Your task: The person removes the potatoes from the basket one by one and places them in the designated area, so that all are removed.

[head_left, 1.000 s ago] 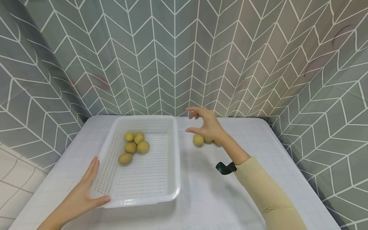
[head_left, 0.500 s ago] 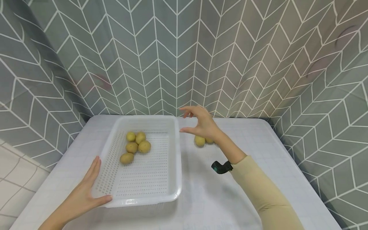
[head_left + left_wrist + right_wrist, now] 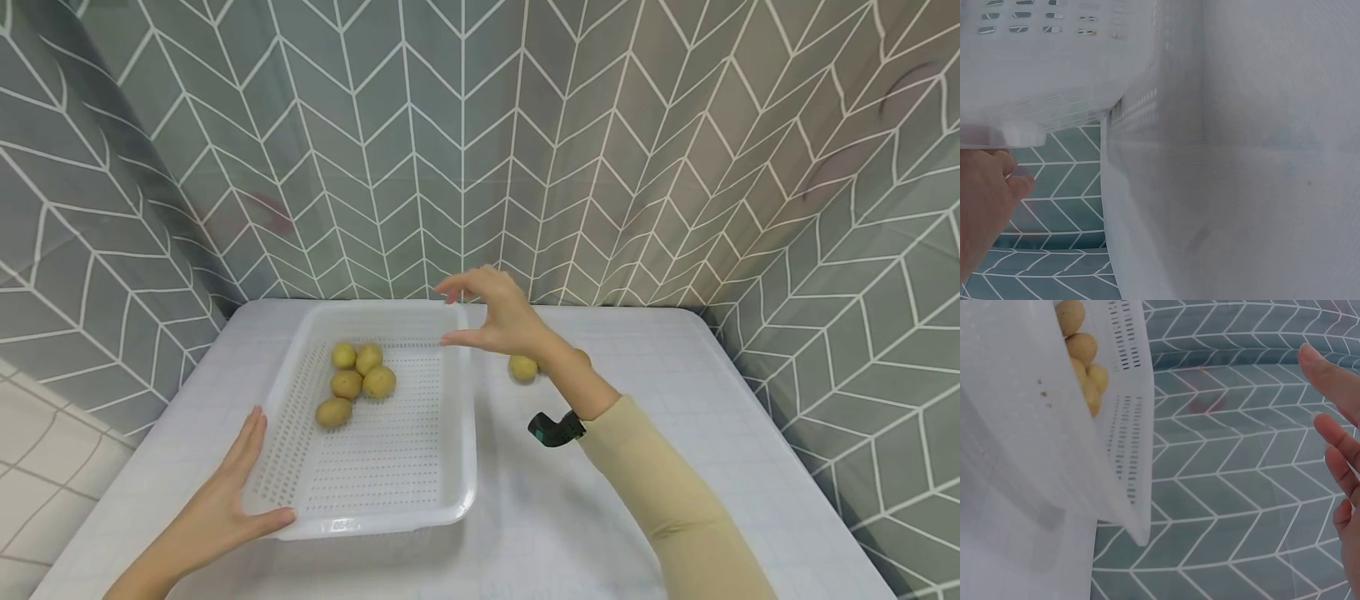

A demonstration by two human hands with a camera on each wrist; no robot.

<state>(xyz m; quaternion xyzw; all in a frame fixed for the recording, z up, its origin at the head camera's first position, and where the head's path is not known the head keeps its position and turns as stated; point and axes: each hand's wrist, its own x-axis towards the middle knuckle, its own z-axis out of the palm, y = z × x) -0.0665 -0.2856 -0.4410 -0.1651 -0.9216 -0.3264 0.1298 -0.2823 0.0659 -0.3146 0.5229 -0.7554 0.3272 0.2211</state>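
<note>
A white perforated plastic basket [image 3: 467, 433] stands left of centre in the head view. Several yellow-brown potatoes [image 3: 379, 382] lie in its left back part. My left hand [image 3: 217, 512] is at its near left corner, fingers extended along the side and thumb at the front rim; the left wrist view has this hand [image 3: 985, 200] right beside the rim. Over the basket's right back rim hovers my right hand [image 3: 504, 317], thumb and fingers spread well apart with nothing between them. Right of the basket, more potatoes [image 3: 522, 367] sit on the table, partly hidden by my right forearm.
The table has a white cover [image 3: 637, 350]. Patterned grey-green curtains [image 3: 465, 167] rise behind it and at both sides. A black wrist camera [image 3: 555, 429] is strapped to my right wrist.
My right hand has moved left, from beside the potatoes on the table to over the basket's right back rim, its fingers still spread. The left hand has stayed at the basket's corner.
</note>
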